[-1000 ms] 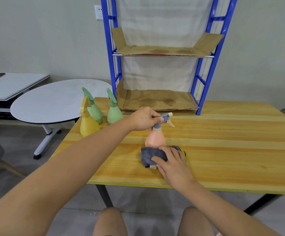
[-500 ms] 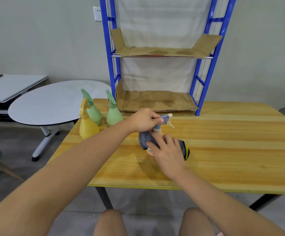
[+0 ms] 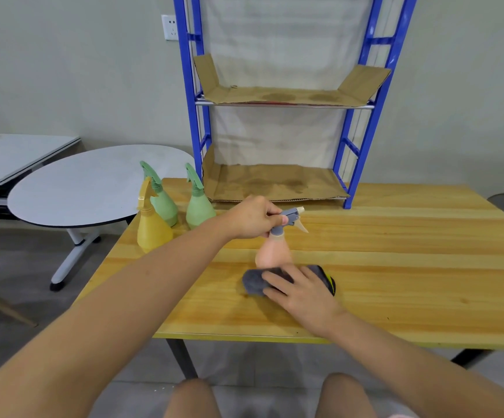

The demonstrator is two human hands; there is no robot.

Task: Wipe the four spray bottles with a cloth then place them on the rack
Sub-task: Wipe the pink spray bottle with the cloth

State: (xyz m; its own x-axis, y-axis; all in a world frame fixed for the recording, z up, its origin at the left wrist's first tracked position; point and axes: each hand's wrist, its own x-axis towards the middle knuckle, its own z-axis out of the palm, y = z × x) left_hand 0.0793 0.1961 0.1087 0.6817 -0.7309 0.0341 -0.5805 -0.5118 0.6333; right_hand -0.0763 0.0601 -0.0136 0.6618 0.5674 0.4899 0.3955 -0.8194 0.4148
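Yellow planks of the wooden table [image 3: 395, 267] carry everything here, and near the middle stands the pink bottle [image 3: 273, 251], upright, well in front of the rack [image 3: 362, 152]. The left hand [image 3: 252, 217] grips its grey spray head, fingers curled round the neck. The right hand [image 3: 302, 289] presses the grey cloth [image 3: 255, 282] against the foot of the bottle, its fingers spread over the fabric rather than bunching it.

Half a second ago the cloth was up round the bottle's body; now it sits low, at the base on the table — a downward stroke of the wipe, it seems. I judge this first bottle is mid-wipe, not yet ready for the rack.

Left of the pink bottle and well apart wait the yellow bottle [image 3: 152, 233] and two green bottles [image 3: 163, 200] [image 3: 199, 203], close together near the table's far left corner. Both rack shelves, lined with cardboard, hold no bottles — all four are yet to be placed.

Beyond the table's left end stands a round white table [image 3: 78, 188], with a grey wall and a socket [image 3: 170, 27] behind.
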